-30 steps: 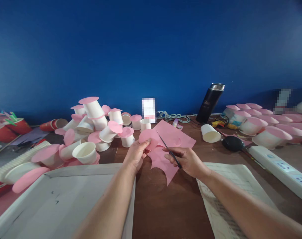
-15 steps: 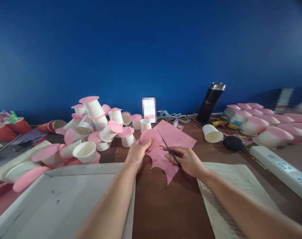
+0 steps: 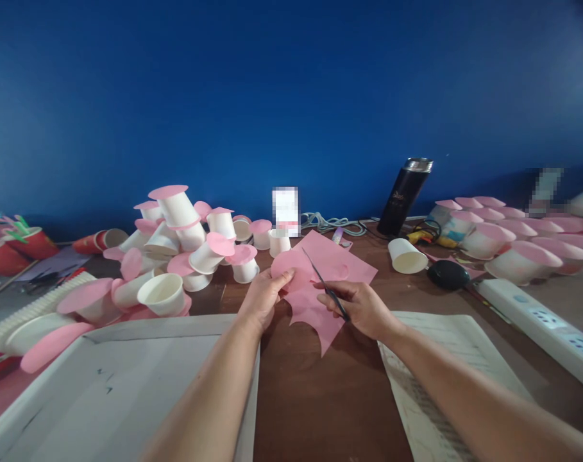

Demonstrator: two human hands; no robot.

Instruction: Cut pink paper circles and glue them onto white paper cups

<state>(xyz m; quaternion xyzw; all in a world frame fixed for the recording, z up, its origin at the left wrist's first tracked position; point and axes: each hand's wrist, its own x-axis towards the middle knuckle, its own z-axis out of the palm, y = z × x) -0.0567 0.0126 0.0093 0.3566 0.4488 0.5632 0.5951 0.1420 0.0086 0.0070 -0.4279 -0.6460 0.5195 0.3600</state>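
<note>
My left hand [image 3: 266, 296] pinches the edge of a round pink paper disc [image 3: 298, 266], thumb on top. In my right hand [image 3: 361, 308] is a pair of dark scissors [image 3: 330, 294], its blades pointing up and left across the disc's right side. The fingers partly hide the handles. Below the disc lies a pink paper scrap [image 3: 315, 321] with scalloped cut edges. Behind both hands rests a larger pink sheet [image 3: 351, 256], flat on the brown table [image 3: 329, 398].
White paper cups [image 3: 176, 206] with pink discs are piled at the left, and similar lidded cups [image 3: 522, 260] stand at the right. A black flask [image 3: 404, 197], a loose cup [image 3: 406, 255], a black mouse [image 3: 447, 274] and a power strip [image 3: 541, 321] lie rightward. Papers [image 3: 166, 385] flank my arms.
The whole view has shifted very slightly. Both hands keep nearly the same pose, still holding the disc and the scissors.
</note>
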